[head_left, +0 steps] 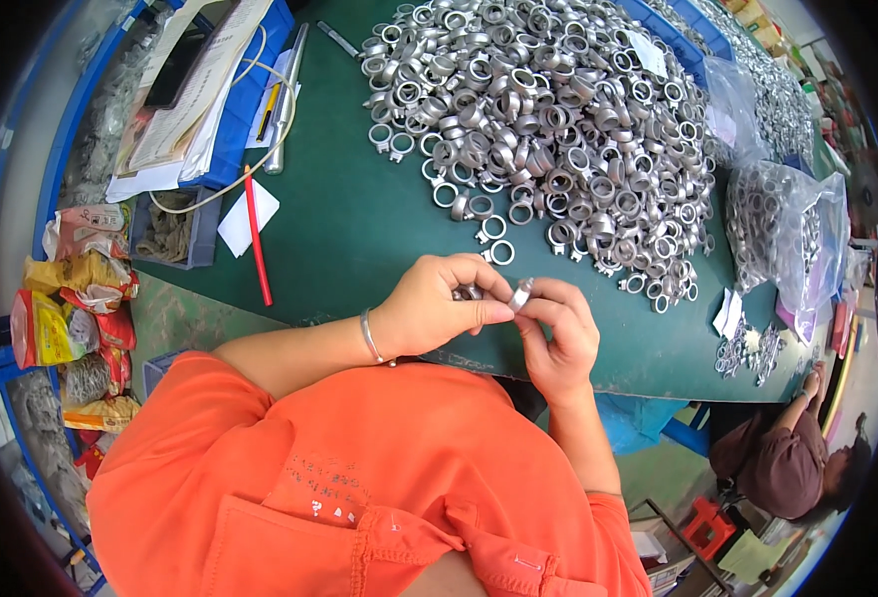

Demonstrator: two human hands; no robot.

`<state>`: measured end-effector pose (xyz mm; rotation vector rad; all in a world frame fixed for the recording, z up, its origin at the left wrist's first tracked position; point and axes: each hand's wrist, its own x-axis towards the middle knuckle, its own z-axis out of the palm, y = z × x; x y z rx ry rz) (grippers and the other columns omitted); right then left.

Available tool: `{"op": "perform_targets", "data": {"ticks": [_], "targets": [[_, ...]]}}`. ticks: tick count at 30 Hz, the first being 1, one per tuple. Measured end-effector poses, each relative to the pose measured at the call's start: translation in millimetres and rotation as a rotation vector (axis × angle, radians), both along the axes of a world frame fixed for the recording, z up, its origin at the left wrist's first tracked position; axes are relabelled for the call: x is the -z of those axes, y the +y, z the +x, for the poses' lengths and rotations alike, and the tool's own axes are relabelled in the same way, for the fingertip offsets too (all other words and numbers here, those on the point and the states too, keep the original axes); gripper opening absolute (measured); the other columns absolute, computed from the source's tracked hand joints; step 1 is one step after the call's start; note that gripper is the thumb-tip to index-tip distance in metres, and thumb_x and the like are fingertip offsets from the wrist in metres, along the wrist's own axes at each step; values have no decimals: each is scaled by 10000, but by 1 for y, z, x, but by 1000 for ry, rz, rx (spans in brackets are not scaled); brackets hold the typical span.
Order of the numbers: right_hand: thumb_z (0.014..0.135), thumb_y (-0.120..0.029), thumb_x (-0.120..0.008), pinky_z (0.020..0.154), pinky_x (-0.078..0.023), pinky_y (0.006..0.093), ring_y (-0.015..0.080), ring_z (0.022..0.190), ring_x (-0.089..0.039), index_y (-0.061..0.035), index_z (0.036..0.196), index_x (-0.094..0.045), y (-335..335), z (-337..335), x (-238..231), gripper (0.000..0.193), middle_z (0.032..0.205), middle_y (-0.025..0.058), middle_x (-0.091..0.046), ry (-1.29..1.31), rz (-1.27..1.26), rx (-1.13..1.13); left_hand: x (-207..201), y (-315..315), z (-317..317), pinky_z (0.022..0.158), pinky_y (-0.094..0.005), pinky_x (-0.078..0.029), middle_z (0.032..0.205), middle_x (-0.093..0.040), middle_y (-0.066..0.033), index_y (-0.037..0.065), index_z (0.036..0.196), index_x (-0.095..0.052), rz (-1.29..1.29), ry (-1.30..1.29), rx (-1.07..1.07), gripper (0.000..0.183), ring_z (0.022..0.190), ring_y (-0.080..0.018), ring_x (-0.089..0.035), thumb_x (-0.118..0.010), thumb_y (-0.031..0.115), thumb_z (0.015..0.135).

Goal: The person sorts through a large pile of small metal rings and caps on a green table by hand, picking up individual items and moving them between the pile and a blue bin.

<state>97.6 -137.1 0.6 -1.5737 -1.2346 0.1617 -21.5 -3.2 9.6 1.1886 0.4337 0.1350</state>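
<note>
Close to the table's near edge, my two hands meet over a small shiny metal ring point(521, 295). My right hand point(561, 343) pinches it between thumb and fingers. The fingers of my left hand point(437, 303) are curled, its thumb and fingertip against the ring's left side. More grey metal rings point(469, 293) show inside the curl of my left hand; their number is hidden. Beyond my hands lies a large heap of similar metal rings point(558, 119), each with a small lug, some loose at its near edge.
On the green table point(349, 219) lie a red pencil-like stick point(258, 239) and a white paper point(248, 217). Blue bins point(243, 124) with papers stand at left. A plastic bag of rings point(787, 219) is at right. Another person point(782, 453) works at far right.
</note>
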Motion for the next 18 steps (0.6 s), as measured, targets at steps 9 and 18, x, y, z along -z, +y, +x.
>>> {"op": "perform_targets", "data": {"ticks": [9, 18], "targets": [[959, -129, -421, 673, -503, 260, 146, 714, -592, 56, 1063, -531, -5, -9, 1, 239, 881, 93, -593, 1046, -40, -126, 7, 1, -2, 555, -200, -448, 840, -570, -47, 6, 867, -645, 443, -251, -18, 96, 658, -95, -554, -650, -12, 773], [665, 99, -573, 749, -470, 345, 269, 863, -565, -19, 842, -641, 15, -10, -9, 224, 1033, 128, -566, 16, 18, -232, 13, 14, -12, 403, -208, -443, 758, -554, -32, 55, 903, -533, -798, 220, 92, 287, 599, -110, -550, -453, 329, 936]]}}
